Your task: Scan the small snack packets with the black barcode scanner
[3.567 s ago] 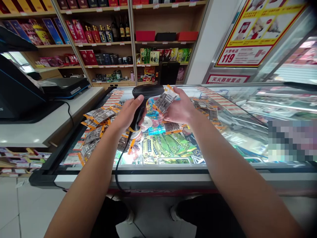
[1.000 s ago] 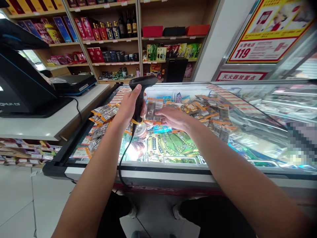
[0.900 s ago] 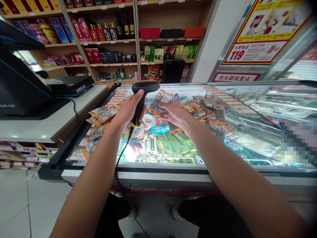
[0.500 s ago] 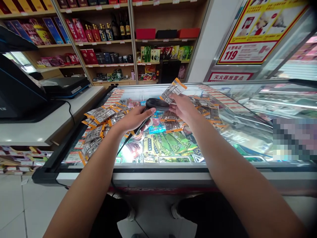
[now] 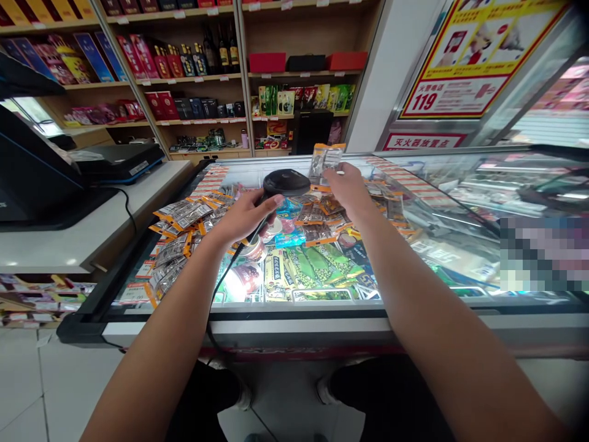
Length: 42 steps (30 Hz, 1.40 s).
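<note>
My left hand (image 5: 243,215) is closed round the grip of a black corded barcode scanner (image 5: 284,183), its head pointing away from me over the glass. My right hand (image 5: 350,187) pinches a small clear snack packet with an orange edge (image 5: 324,161) and holds it upright just right of the scanner's head. Both hands hover above a glass-topped chest freezer (image 5: 294,319). Several similar packets lie in a pile (image 5: 179,227) on the glass at the left, and more (image 5: 322,215) lie under my right wrist.
A white counter (image 5: 92,227) at the left carries a black till screen (image 5: 32,172) and a flat black device (image 5: 117,161). Wooden shelves (image 5: 207,80) of boxes and bottles fill the back wall. A red and yellow poster (image 5: 464,55) hangs at the right.
My right hand has picked a packet off the glass and raised it beside the scanner. My left hand has tilted the scanner from upright to pointing forward.
</note>
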Each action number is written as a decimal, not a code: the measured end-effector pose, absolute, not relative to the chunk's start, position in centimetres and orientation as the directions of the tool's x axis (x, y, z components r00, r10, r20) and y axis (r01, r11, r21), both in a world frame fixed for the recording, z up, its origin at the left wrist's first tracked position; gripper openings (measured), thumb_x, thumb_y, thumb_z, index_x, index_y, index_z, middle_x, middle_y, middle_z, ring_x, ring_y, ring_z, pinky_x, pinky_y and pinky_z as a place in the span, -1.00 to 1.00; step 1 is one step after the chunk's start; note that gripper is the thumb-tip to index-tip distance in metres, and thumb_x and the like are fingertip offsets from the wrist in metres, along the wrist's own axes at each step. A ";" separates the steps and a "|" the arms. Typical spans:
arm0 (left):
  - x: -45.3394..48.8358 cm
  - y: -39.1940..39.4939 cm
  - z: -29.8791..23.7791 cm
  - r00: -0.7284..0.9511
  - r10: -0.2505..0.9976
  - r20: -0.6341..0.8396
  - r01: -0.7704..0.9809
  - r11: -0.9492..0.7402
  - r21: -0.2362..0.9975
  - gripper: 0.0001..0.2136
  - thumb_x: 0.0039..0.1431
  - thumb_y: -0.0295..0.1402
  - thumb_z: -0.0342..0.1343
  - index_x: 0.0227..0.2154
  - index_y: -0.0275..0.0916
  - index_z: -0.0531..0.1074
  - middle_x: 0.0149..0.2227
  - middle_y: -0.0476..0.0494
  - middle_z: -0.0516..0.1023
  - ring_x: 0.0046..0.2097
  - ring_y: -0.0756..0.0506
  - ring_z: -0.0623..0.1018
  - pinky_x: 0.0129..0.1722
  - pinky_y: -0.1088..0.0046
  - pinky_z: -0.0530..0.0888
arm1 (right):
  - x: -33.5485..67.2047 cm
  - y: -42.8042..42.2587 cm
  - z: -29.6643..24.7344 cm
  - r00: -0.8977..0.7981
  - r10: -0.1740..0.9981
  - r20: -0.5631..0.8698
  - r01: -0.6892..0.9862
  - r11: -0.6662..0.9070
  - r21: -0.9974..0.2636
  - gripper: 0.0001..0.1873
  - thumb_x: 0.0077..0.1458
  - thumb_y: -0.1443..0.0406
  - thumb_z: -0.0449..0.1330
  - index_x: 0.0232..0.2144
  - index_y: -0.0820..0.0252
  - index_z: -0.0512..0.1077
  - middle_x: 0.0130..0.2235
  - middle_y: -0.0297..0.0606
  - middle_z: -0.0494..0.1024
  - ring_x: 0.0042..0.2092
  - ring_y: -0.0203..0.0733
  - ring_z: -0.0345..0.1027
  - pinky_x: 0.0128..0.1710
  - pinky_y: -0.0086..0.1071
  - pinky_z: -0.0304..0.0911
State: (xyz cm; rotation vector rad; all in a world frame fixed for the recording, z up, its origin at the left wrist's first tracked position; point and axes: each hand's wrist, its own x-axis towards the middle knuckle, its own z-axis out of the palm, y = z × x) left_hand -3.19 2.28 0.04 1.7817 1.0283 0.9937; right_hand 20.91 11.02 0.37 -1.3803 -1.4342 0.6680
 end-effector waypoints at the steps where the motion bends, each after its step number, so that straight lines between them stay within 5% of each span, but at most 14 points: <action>1: -3.2 2.4 0.0 0.322 0.915 0.245 0.211 -0.321 0.923 -0.54 0.28 0.14 0.14 -0.33 -0.21 0.34 -0.47 0.01 0.46 -0.61 0.08 0.45 -0.62 0.54 0.33 | 21.5 11.1 0.5 0.166 0.931 0.325 0.525 0.196 -0.828 -0.89 0.19 0.20 0.19 -0.32 0.08 0.37 -0.41 -0.26 0.49 -0.36 -0.09 0.42 -0.31 -0.22 0.34; 4: -3.3 2.8 0.1 0.203 0.930 0.306 0.086 -0.328 0.941 -0.54 0.25 0.16 0.16 -0.33 -0.20 0.34 -0.50 0.03 0.45 -0.63 0.06 0.42 -0.64 0.52 0.31 | 23.3 11.6 0.7 0.199 0.900 0.389 0.783 0.093 -0.615 -0.78 0.17 0.13 0.20 -0.25 0.14 0.49 -0.25 -0.05 0.60 -0.14 0.15 0.51 -0.06 -0.03 0.37; 9: -3.2 2.7 0.9 0.010 0.940 0.340 0.025 -0.341 0.940 -0.49 0.21 0.22 0.14 -0.33 -0.19 0.35 -0.56 0.02 0.44 -0.67 0.05 0.38 -0.69 0.51 0.26 | 26.1 13.1 -0.1 0.242 0.940 0.240 0.916 -0.141 -0.374 -0.55 0.12 0.02 0.26 -0.17 0.29 0.59 -0.06 0.29 0.57 0.11 0.46 0.41 0.07 0.21 0.27; 14: -3.2 2.4 1.4 -0.036 0.928 0.371 0.034 -0.370 0.928 -0.50 0.26 0.22 0.08 -0.31 -0.19 0.39 -0.57 0.01 0.43 -0.67 0.03 0.40 -0.67 0.48 0.24 | 24.8 12.8 -0.6 0.161 0.863 0.479 0.964 -0.035 -0.262 -0.41 0.13 -0.03 0.30 -0.01 0.34 0.55 0.20 0.38 0.38 0.29 0.58 0.14 0.13 0.36 0.13; 18: -3.3 2.5 1.6 -0.074 0.914 0.400 0.040 -0.398 0.917 -0.49 0.31 0.22 -0.01 -0.24 -0.19 0.42 -0.56 0.01 0.41 -0.67 0.04 0.39 -0.65 0.46 0.22 | 18.9 10.0 -1.5 -0.188 0.789 0.585 0.839 0.439 -0.321 -0.69 0.23 0.19 0.22 -0.05 0.23 0.55 0.06 0.12 0.54 0.18 0.29 0.33 0.17 0.15 0.21; 21: -3.5 2.5 1.8 -0.114 0.910 0.398 0.065 -0.393 0.917 -0.47 0.35 0.23 -0.10 -0.15 -0.18 0.42 -0.56 0.02 0.39 -0.65 0.03 0.37 -0.64 0.45 0.22 | 13.6 7.3 -3.6 -0.454 0.771 0.447 0.525 0.637 -0.565 -0.73 0.35 0.14 0.10 -0.09 0.11 0.53 -0.05 -0.09 0.63 -0.01 0.06 0.48 0.05 -0.06 0.37; 23: -3.7 2.6 1.8 -0.123 0.913 0.389 0.095 -0.379 0.920 -0.45 0.35 0.24 -0.13 -0.09 -0.16 0.42 -0.55 0.01 0.41 -0.63 0.02 0.39 -0.63 0.44 0.22 | 10.6 5.8 -5.2 -0.545 0.770 0.333 0.482 0.612 -0.627 -0.65 0.32 0.06 0.15 0.01 0.08 0.50 0.01 -0.08 0.61 0.03 0.10 0.46 0.03 -0.07 0.38; 28: -3.9 2.9 1.8 -0.135 0.919 0.371 0.113 -0.358 0.927 -0.41 0.35 0.27 -0.18 -0.02 -0.15 0.41 -0.52 0.00 0.43 -0.60 0.02 0.41 -0.60 0.45 0.23 | 6.5 4.5 -7.2 -0.446 0.880 0.161 0.762 0.468 -0.448 -0.24 0.10 -0.21 0.27 0.17 0.09 0.40 0.25 0.11 0.35 0.30 0.46 0.12 0.18 0.18 0.20; 32: -3.9 2.9 1.7 -0.144 0.926 0.348 0.097 -0.337 0.937 -0.44 0.39 0.21 -0.19 -0.03 -0.18 0.40 -0.51 0.01 0.41 -0.60 0.04 0.40 -0.61 0.45 0.24 | 6.4 4.9 -6.7 -0.430 0.890 0.149 0.761 0.446 -0.470 -0.20 0.03 -0.16 0.35 0.17 0.18 0.37 0.27 0.18 0.30 0.32 0.42 0.10 0.22 0.14 0.19; 37: -4.0 2.9 1.6 -0.130 0.928 0.350 0.093 -0.341 0.936 -0.48 0.40 0.17 -0.15 -0.04 -0.18 0.41 -0.50 0.00 0.42 -0.60 0.04 0.41 -0.60 0.44 0.24 | 9.8 6.4 -5.2 -0.451 0.892 0.028 0.562 0.308 -0.767 -0.05 -0.08 0.08 0.48 0.29 0.14 0.24 0.10 0.08 0.51 0.02 0.21 0.47 -0.09 -0.02 0.45; 42: -3.9 3.2 1.3 -0.110 0.934 0.340 0.071 -0.334 0.940 -0.49 0.34 0.21 -0.07 -0.15 -0.18 0.39 -0.52 0.02 0.42 -0.62 0.04 0.40 -0.61 0.47 0.25 | 14.5 8.6 -3.9 -0.310 0.950 -0.039 0.386 0.088 -0.918 -0.27 0.07 0.27 0.34 0.27 0.08 0.25 -0.13 -0.10 0.57 -0.30 0.00 0.53 -0.31 -0.14 0.45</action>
